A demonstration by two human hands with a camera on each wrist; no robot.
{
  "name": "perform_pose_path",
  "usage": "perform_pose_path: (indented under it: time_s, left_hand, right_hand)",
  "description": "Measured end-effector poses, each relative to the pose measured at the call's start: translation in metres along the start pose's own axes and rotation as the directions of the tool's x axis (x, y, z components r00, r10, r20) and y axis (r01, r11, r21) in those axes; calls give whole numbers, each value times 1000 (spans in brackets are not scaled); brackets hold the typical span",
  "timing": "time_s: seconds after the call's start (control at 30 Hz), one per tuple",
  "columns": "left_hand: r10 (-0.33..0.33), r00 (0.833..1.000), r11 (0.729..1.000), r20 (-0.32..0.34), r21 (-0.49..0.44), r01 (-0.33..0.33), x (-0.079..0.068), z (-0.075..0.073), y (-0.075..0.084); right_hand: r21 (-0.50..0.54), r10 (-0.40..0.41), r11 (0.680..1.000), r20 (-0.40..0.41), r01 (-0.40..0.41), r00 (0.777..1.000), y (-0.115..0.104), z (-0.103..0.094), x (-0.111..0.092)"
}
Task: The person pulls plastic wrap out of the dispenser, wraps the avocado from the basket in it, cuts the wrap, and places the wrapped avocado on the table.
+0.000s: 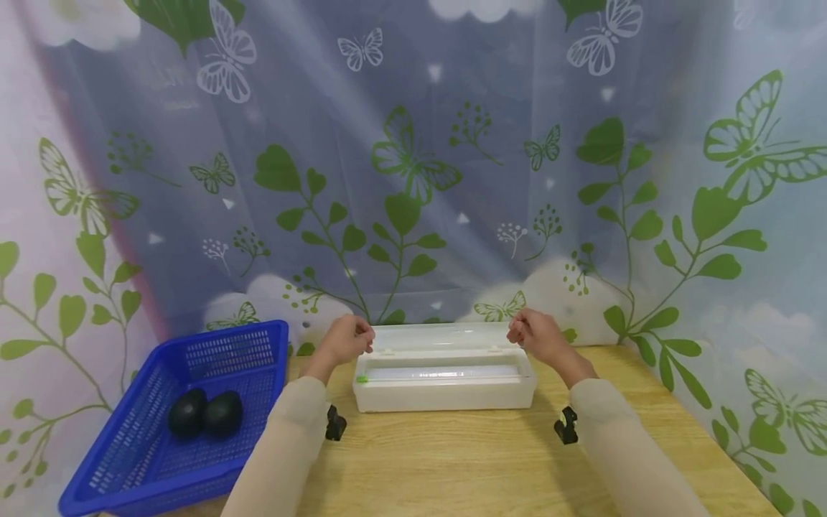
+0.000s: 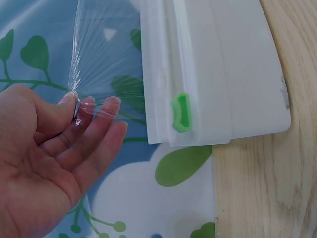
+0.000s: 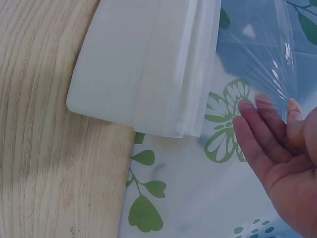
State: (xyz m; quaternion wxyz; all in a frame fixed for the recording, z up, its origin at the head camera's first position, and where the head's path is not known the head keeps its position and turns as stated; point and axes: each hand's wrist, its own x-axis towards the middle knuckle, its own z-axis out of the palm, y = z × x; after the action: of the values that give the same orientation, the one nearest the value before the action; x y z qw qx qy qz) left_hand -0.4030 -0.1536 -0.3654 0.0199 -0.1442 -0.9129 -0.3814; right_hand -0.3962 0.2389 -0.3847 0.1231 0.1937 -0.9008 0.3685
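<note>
A long white cling film dispenser (image 1: 446, 397) stands on the table, a roll of film (image 1: 446, 373) showing in its top. A green slider (image 2: 183, 113) sits at its left end. Clear cling film (image 2: 106, 54) stretches from the dispenser, gathered into creases toward each hand. My left hand (image 1: 347, 337) pinches one corner of the film between thumb and index finger, beyond the box's far left end. At the far right end, my right hand (image 1: 535, 334) pinches the other corner (image 3: 285, 94). The other fingers of both hands are loosely bent in the wrist views.
A blue plastic basket (image 1: 274, 373) stands to the left, with two dark, rounded avocado-like fruits (image 1: 222, 414) inside. The wooden table (image 1: 446, 467) reaches back to a curtain (image 1: 413, 251) printed with leaves and butterflies. Black wrist devices (image 1: 566, 425) sit below both wrists.
</note>
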Motion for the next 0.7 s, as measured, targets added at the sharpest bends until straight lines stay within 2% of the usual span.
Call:
perform_pose_path:
  time_s: [0.27, 0.5, 0.7]
  left_hand:
    - [-11, 1000, 997, -16, -75, 9, -2, -5, 7]
    - [10, 999, 999, -44, -32, -11, -5, -11, 13]
    - [11, 998, 999, -62, -35, -13, -6, -14, 16]
  right_hand:
    - [56, 8, 998, -55, -5, 998, -4, -3, 2]
    - [114, 42, 993, -88, -32, 995, -11, -4, 3]
    - [102, -1, 995, -128, 14, 992, -18, -7, 4]
